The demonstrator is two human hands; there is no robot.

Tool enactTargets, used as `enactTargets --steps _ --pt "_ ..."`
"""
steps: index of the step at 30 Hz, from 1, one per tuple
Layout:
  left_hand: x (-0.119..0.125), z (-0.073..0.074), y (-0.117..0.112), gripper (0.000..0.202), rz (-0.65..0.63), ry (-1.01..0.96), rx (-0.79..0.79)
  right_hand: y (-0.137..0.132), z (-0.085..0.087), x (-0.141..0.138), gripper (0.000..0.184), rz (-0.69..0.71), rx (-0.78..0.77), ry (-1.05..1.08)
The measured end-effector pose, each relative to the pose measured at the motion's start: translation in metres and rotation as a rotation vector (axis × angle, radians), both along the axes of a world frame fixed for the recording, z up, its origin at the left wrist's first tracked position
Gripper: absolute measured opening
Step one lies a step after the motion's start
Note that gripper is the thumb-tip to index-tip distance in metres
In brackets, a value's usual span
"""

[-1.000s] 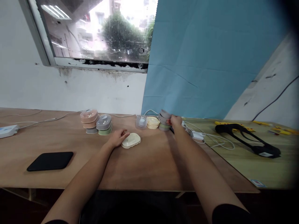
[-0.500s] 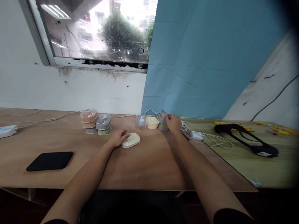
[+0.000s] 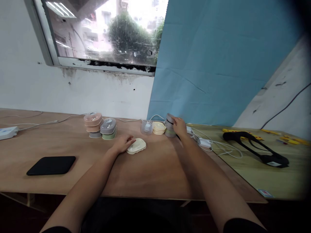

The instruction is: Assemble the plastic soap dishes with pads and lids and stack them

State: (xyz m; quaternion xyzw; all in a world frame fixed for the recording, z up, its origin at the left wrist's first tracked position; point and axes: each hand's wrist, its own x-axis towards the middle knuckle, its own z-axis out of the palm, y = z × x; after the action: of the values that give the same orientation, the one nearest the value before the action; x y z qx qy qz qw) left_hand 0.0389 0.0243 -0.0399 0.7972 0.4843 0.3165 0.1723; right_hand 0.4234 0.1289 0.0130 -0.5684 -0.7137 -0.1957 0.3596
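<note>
The wooden bench is set against a white wall; the window is partly covered by a blue sheet. A white box is cut off at the left edge. The cream piece, at bench centre, is partly hidden by the half-curled left hand. The grey stack, before the sheet, is touched by the half-curled right hand. Grip by either cannot be confirmed.

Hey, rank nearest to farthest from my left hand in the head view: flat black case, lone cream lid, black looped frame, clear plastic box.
1. Lone cream lid: at your left hand.
2. Clear plastic box: behind, rightward.
3. Flat black case: front left.
4. Black looped frame: far right.
</note>
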Motion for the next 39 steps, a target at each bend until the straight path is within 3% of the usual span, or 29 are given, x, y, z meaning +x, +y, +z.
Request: enactTargets --steps 8,21,28,31,35,39 --pt "0.0 0.0 0.0 0.055 -0.016 0.005 0.004 -0.01 -0.001 -0.004 0.043 -0.159 -0.031 -0.177" --pt "0.001 -0.001 0.0 0.056 0.003 0.0 -0.017 -0.002 -0.012 0.008 0.042 0.019 -0.015 -0.179" --pt "0.0 -0.001 0.001 0.057 -0.004 0.001 -0.029 -0.025 -0.014 -0.017 0.035 0.021 0.166 -0.007" --pt "0.0 0.0 0.0 0.064 -0.06 0.07 -0.032 -0.047 -0.026 -0.044 0.033 0.125 0.191 0.036" --pt "0.004 0.002 -0.004 0.087 -0.118 0.202 -0.005 -0.078 -0.04 -0.085 0.027 0.408 0.07 -0.024" --pt "0.007 0.002 -0.006 0.079 -0.108 0.173 0.034 -0.102 -0.043 -0.116 0.037 0.635 -0.034 -0.108"
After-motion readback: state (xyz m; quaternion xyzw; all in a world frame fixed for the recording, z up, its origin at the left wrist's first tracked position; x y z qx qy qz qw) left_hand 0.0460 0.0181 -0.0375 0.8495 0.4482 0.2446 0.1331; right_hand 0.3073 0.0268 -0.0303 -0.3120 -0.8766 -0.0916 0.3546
